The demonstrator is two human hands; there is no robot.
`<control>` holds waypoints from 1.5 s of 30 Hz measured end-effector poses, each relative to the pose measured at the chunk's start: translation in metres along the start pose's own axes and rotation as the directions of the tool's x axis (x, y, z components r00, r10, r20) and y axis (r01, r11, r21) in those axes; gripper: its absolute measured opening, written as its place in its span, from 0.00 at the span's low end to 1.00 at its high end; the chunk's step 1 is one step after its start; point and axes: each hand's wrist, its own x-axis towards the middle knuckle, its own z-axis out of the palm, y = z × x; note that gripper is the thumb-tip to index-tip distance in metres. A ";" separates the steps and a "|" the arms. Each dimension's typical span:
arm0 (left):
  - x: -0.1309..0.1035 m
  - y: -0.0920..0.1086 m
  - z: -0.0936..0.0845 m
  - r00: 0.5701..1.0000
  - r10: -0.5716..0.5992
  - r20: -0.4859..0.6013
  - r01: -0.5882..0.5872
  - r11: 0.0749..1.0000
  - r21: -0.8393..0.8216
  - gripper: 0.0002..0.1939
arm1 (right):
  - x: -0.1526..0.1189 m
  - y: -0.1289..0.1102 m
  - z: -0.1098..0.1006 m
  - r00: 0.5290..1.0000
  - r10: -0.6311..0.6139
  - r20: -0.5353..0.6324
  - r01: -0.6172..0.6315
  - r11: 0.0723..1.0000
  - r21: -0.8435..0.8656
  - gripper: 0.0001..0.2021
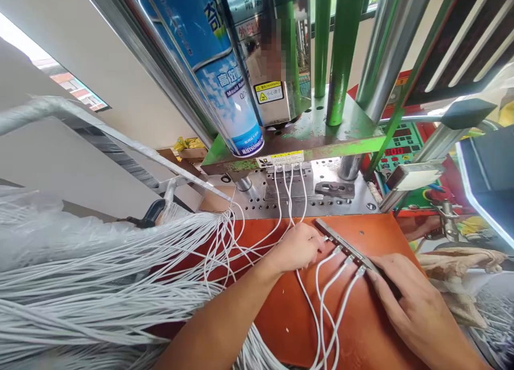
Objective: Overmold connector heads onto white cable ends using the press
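Observation:
A narrow metal bar (pixel 346 244) with slots lies slantwise on the orange-brown work surface (pixel 289 327). Several white cables (pixel 348 297) run to it, their metal connectors (pixel 348 259) lined up along its near side. My right hand (pixel 409 300) grips the bar's right end between thumb and fingers. At the bar's left end, my left hand (pixel 299 247) is closed with its fingertips on a cable connector (pixel 326 239); the fingers partly hide it. Behind, more white cables (pixel 304 196) come out of a metal mould (pixel 273 185) in the press.
A green press plate (pixel 321 137) on steel columns stands ahead, with a blue spray can (pixel 228 86) above it. A large bundle of white cables (pixel 100 300) fills the left. A metal clamp (pixel 335 189) lies on the press bed. A control panel (pixel 401 145) stands at right.

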 end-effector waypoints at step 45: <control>0.041 0.027 -0.063 0.927 0.059 -0.369 -0.287 0.747 -0.600 0.16 | 0.293 -0.014 0.030 0.988 -0.152 0.016 0.151 0.963 -0.222 0.16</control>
